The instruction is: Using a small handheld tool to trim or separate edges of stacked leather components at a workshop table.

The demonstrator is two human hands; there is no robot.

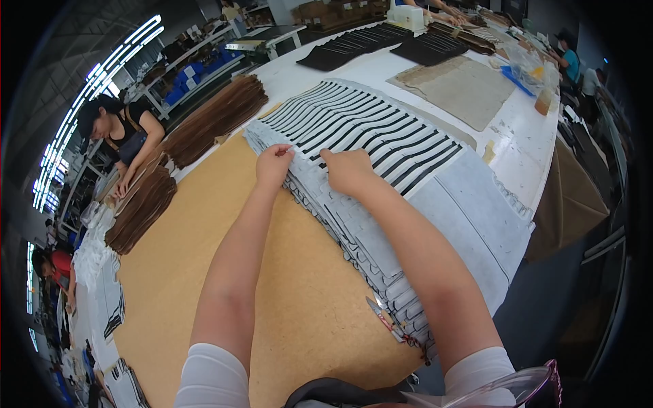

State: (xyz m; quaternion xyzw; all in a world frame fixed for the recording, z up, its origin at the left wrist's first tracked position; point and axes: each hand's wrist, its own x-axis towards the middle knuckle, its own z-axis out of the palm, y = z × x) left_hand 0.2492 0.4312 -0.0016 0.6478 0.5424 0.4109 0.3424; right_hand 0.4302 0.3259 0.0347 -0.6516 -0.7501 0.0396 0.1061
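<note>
Right now both hands rest on a long overlapped row of grey felt pieces [381, 238] that runs along the right edge of the tan cork board [204, 272] on the white table [524, 136]. The left hand [273, 165] pinches the edge of one grey piece between fingertips; the right hand [348, 170] is curled into a loose fist, pressing on the row. Black strips [381, 129] lie fanned just beyond them. Small snips [382, 314] sit on the row's near end.

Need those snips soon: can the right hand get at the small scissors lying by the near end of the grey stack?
Probably yes. The scissors lie uncovered on the tan board, beside the right forearm; the right hand would only need to pull back from the grey stack.
</note>
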